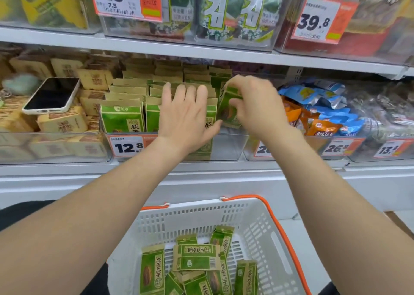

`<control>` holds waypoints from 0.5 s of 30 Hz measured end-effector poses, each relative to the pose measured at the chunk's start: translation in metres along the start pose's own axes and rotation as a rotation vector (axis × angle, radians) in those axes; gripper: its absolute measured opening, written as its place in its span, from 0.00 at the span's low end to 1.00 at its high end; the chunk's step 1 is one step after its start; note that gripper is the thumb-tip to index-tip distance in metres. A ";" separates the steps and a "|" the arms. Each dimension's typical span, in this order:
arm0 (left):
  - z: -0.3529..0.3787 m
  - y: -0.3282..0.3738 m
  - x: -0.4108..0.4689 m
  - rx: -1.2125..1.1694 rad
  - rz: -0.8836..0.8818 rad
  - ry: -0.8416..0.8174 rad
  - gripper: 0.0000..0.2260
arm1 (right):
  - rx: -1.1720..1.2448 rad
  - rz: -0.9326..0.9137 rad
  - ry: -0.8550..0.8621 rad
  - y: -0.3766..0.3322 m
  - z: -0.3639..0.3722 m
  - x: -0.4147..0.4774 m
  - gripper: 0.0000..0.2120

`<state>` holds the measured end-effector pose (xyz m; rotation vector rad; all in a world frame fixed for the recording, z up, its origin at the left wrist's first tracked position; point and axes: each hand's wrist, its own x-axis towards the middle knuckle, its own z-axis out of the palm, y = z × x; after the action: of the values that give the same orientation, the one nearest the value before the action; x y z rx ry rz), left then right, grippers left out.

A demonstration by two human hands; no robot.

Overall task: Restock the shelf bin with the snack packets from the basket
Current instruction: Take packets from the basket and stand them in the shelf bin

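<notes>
Head cam: both hands are up at the shelf bin, middle shelf, clear front wall w/ a 12.8 price tag on it. L hand is flat, fingers straight and side by side, laid against the stocked packets standing in rows in the bin, thumb out to the right. R hand is just beside it, fingers and thumb curled, pinching one green snack packet by its top and side. The pkt is tilted, its lower edge at the bin's right end, in the gap next to the rows. L thumb tip is near the pkt's lower corner; can't tell if it touches. Basket, white w/ orange handles, sits below between the forearms, holding loose packets of the same green type, lying at mixed angles. Phone lies face up on tan packs in the left neighbor bin. Blue and orange bags are in the bin to the right. Seaweed packs are on the shelf above.
</notes>
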<state>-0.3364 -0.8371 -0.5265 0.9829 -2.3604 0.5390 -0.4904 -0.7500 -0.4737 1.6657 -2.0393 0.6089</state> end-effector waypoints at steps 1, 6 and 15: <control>0.002 0.001 0.000 -0.001 -0.001 0.001 0.32 | -0.052 -0.020 -0.030 -0.001 0.012 0.002 0.15; 0.007 -0.002 0.001 0.008 0.009 -0.002 0.32 | -0.289 -0.046 -0.175 -0.001 0.051 0.019 0.20; 0.014 -0.003 0.003 0.005 0.017 0.020 0.30 | -0.526 0.037 -0.265 0.004 0.075 0.080 0.29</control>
<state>-0.3404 -0.8487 -0.5354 0.9567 -2.3531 0.5590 -0.5136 -0.8567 -0.4880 1.4448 -2.1656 -0.1488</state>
